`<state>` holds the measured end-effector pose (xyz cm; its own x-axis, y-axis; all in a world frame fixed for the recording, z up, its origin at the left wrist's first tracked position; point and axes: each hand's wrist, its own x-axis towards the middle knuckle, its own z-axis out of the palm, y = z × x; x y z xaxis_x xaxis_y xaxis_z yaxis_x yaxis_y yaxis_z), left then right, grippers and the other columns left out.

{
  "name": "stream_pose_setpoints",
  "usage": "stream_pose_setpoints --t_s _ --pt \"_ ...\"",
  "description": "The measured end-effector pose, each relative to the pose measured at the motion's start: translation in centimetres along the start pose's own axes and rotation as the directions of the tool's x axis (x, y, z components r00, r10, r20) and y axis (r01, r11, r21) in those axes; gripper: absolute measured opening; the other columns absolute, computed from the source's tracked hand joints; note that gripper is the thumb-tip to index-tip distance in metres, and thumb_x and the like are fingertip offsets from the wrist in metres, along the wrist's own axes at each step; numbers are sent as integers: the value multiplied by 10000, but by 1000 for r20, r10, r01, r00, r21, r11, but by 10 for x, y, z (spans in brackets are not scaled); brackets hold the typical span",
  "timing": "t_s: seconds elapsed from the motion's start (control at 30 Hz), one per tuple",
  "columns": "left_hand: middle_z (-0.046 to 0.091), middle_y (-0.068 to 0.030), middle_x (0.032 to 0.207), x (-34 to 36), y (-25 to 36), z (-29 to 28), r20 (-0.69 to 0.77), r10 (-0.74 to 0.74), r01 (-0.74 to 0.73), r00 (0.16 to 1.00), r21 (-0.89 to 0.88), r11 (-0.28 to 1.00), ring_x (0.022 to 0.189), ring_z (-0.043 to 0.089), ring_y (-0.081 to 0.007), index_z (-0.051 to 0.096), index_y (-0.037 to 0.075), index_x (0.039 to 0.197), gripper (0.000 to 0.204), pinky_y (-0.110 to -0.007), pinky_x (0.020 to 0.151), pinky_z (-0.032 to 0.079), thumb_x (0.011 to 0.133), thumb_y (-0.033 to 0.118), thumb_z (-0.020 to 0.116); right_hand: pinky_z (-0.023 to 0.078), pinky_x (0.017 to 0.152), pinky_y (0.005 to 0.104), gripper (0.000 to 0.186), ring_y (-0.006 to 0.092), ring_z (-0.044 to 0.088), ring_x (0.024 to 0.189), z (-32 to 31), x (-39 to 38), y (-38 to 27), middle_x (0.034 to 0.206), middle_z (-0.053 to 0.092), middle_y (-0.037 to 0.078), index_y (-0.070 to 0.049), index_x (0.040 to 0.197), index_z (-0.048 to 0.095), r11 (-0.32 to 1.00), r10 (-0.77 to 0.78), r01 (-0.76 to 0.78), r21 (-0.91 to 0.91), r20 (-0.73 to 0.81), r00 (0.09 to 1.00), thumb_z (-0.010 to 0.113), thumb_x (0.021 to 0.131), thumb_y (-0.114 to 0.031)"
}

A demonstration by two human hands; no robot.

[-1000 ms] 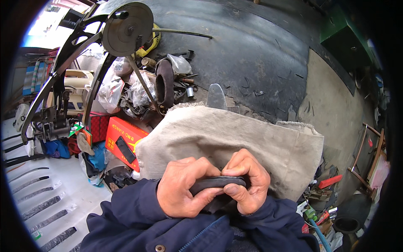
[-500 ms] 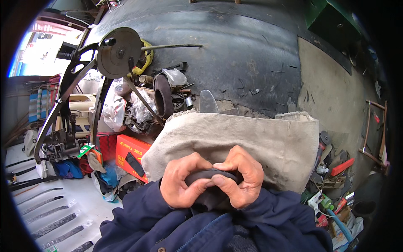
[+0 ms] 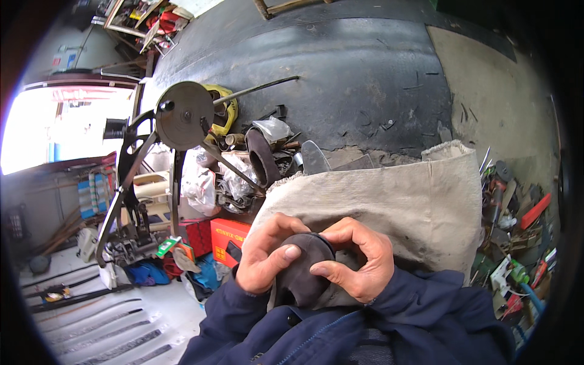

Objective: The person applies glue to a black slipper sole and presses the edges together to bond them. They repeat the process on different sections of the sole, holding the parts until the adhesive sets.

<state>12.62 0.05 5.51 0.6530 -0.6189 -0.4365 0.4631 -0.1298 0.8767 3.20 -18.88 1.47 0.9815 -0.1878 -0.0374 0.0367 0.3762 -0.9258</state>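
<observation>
We pinch dark suede shoe (image 3: 302,275) between left hand (image 3: 263,260) and right hand (image 3: 367,260); black-rimmed end points away, visible long axis near-to-far.

The dark piece (image 3: 299,281) looked matt and suede-like — the beige cloth (image 3: 371,198) rough, coarsely woven, frayed; the wheel (image 3: 193,125) was smooth, dull metal — the plastic bag (image 3: 272,129) glossy.

A glaring white opening (image 3: 73,125) stands left of the dark grey floor (image 3: 347,73)
</observation>
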Motion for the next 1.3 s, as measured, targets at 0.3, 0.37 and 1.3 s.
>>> stream_pose_setpoints --t_s 0.3,0.37,1.3 --pt "648 -107 1055 26 -7 -2 56 -95 100 994 -90 991 986 623 -186 612 -11 1131 346 -320 885 497 936 241 747 527 626 304 468 187 660 683 -1 1 5 824 661 95 1 993 670 981 -50 37 -189 -63 997 946 763 -298" --pt "624 -113 988 32 -18 -5 54 -80 87 995 -131 988 904 608 -196 595 7 1089 363 -325 822 495 930 282 770 524 614 311 482 200 657 673 0 2 6 814 648 101 0 987 666 977 -66 47 -208 -87 994 948 756 -316" --pt "629 -68 1072 40 -20 -3 39 -8 14 999 -159 987 983 623 -147 593 15 1139 339 -296 905 492 923 211 765 537 615 367 283 258 680 694 3 13 10 866 653 104 -21 966 650 943 -88 45 -329 -117 989 818 846 -215"
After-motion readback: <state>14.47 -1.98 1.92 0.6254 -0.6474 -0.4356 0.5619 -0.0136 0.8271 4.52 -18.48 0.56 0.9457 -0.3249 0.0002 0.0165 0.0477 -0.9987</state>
